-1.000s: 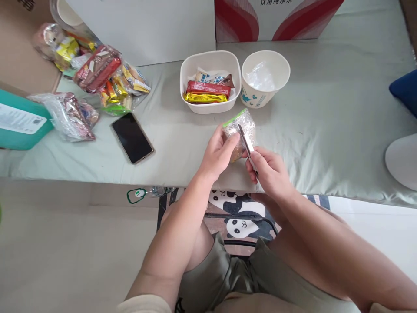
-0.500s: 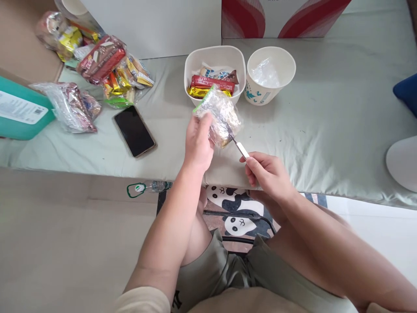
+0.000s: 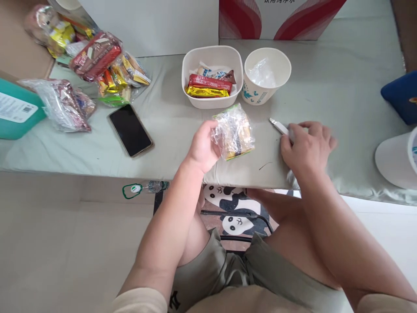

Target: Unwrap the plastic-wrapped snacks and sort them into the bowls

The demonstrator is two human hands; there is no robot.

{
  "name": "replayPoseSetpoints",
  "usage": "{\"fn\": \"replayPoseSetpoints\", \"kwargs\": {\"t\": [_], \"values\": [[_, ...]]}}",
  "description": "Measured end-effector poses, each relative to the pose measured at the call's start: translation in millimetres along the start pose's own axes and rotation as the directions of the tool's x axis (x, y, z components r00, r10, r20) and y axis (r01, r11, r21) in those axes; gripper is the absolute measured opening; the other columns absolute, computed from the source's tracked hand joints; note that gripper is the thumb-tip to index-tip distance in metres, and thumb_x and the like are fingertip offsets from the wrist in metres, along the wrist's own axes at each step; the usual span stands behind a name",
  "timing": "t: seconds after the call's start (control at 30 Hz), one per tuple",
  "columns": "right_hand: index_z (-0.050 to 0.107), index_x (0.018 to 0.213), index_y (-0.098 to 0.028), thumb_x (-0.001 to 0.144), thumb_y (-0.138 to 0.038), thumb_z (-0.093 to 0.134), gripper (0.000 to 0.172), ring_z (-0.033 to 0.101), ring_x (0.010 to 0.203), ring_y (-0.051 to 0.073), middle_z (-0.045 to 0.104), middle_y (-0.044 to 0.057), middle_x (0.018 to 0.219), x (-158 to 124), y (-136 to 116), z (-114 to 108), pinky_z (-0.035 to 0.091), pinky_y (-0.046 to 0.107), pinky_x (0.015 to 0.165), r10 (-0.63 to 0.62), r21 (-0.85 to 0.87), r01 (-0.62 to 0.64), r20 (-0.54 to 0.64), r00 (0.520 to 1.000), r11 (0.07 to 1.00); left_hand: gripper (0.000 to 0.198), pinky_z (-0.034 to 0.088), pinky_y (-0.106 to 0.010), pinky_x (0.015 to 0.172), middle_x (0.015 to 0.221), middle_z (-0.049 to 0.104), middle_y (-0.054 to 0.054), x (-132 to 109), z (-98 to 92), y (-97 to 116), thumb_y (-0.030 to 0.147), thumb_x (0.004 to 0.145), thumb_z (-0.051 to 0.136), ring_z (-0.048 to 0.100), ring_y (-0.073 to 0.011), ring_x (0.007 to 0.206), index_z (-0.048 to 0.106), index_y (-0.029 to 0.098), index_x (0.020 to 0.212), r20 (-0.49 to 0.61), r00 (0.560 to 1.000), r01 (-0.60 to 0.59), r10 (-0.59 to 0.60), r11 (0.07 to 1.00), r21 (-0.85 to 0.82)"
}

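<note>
My left hand [image 3: 206, 145] is closed on the edge of a clear plastic packet [image 3: 235, 132] with green edges and a yellowish, dark-banded content, held above the cloth. To the right, my right hand [image 3: 308, 145] rests low on the cloth, palm down. Its thumb and forefinger are around the white handle of a small knife [image 3: 279, 126]; the rest of the knife is hidden beneath the hand. Just beyond the packet, a white bowl [image 3: 211, 103] contains red and gold wrapped snacks [image 3: 208, 91]. Beside it, a paper cup [image 3: 259, 93] holds crumpled clear plastic [image 3: 263, 74].
A phone [image 3: 130, 130] lies left of my left hand. Behind it are bagged snacks [image 3: 96, 56] and a teal container [image 3: 19, 111]. White and red boxes [image 3: 239, 19] stand at the back. On the right are a white container [image 3: 395, 158] and a dark blue object [image 3: 402, 98].
My right hand has drawn the knife away from the packet and moved right, down to the cloth. My left hand has shifted slightly right and nearer with the packet, which has turned.
</note>
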State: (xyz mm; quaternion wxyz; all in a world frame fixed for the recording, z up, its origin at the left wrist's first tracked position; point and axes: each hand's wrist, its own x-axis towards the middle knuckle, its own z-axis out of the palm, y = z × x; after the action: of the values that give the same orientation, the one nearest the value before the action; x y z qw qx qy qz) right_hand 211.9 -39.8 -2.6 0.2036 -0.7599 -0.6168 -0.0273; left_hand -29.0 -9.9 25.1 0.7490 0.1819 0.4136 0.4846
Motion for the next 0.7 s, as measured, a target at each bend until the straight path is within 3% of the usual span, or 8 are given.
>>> {"fn": "replayPoseSetpoints", "kwargs": {"t": [0.1, 0.17, 0.23, 0.37, 0.47, 0.6, 0.7], "values": [[0.068, 0.122, -0.02, 0.089, -0.04, 0.062, 0.039, 0.063, 0.115, 0.037, 0.068, 0.017, 0.122, -8, -12, 1, 0.047, 0.061, 0.101, -0.11, 0.253, 0.123, -0.066, 0.992, 0.96, 0.018, 0.054, -0.029, 0.069, 0.078, 0.066, -0.003, -3, 4.6, -9, 0.034, 0.079, 0.068, 0.067, -0.0186, 0.077, 0.061, 0.018, 0.085, 0.106, 0.99, 0.081, -0.089, 0.994, 0.071], [0.063, 0.129, -0.021, 0.089, -0.046, 0.063, 0.047, 0.068, 0.098, 0.029, 0.07, 0.014, 0.116, -18, -27, 1, 0.056, 0.05, 0.089, -0.229, 0.506, 0.188, 0.02, 0.973, 0.842, 0.017, 0.049, -0.026, 0.062, 0.074, 0.062, 0.0, -5, 7.2, -14, 0.03, 0.077, 0.069, 0.061, -0.0143, 0.067, 0.06, 0.018, 0.084, 0.147, 0.982, 0.099, -0.114, 0.99, 0.102], [0.06, 0.129, -0.022, 0.088, -0.048, 0.067, 0.048, 0.067, 0.084, 0.022, 0.07, 0.01, 0.11, -28, -40, 1, 0.058, 0.042, 0.078, -0.258, 0.648, 0.135, 0.098, 0.961, 0.749, 0.016, 0.045, -0.025, 0.059, 0.071, 0.058, 0.001, -6, 8.3, -17, 0.029, 0.077, 0.069, 0.056, -0.0117, 0.062, 0.058, 0.018, 0.08, 0.144, 0.983, 0.099, -0.114, 0.989, 0.108], [0.062, 0.125, -0.024, 0.087, -0.043, 0.071, 0.044, 0.062, 0.072, 0.017, 0.066, 0.003, 0.095, -35, -51, 3, 0.058, 0.036, 0.07, -0.198, 0.728, 0.045, 0.127, 0.972, 0.684, 0.018, 0.044, -0.024, 0.058, 0.067, 0.052, 0.002, -3, 6.1, -18, 0.027, 0.078, 0.069, 0.052, -0.01, 0.06, 0.054, 0.018, 0.074, 0.09, 0.992, 0.077, -0.087, 0.991, 0.113], [0.066, 0.123, -0.026, 0.087, -0.035, 0.071, 0.037, 0.06, 0.071, 0.015, 0.062, 0.001, 0.09, -35, -51, 4, 0.057, 0.034, 0.068, -0.198, 0.73, 0.085, 0.07, 0.978, 0.678, 0.018, 0.043, -0.025, 0.059, 0.067, 0.052, 0.002, -2, 5.1, -17, 0.027, 0.079, 0.07, 0.052, -0.0105, 0.061, 0.055, 0.019, 0.073, 0.073, 0.994, 0.075, -0.085, 0.988, 0.136], [0.07, 0.095, -0.025, 0.09, -0.024, 0.068, 0.006, 0.057, 0.067, 0.013, 0.061, -0.001, 0.079, -35, -53, 4, 0.052, 0.03, 0.064, -0.208, 0.717, 0.15, -0.007, 0.978, 0.681, 0.017, 0.047, -0.025, 0.06, 0.07, 0.057, 0.002, -2, 8.9, -17, 0.029, 0.084, 0.068, 0.057, -0.0121, 0.064, 0.058, 0.019, 0.076, 0.075, 0.994, 0.062, -0.074, 0.986, 0.153], [0.067, 0.084, -0.024, 0.091, -0.022, 0.067, 0.007, 0.058, 0.069, 0.014, 0.062, 0.0, 0.081, -36, -54, 3, 0.051, 0.03, 0.064, -0.221, 0.709, 0.206, -0.072, 0.973, 0.674, 0.015, 0.05, -0.026, 0.061, 0.072, 0.059, 0.002, -2, 12.2, -18, 0.029, 0.085, 0.068, 0.059, -0.0123, 0.064, 0.059, 0.019, 0.078, 0.062, 0.995, 0.069, -0.081, 0.983, 0.172]]}}
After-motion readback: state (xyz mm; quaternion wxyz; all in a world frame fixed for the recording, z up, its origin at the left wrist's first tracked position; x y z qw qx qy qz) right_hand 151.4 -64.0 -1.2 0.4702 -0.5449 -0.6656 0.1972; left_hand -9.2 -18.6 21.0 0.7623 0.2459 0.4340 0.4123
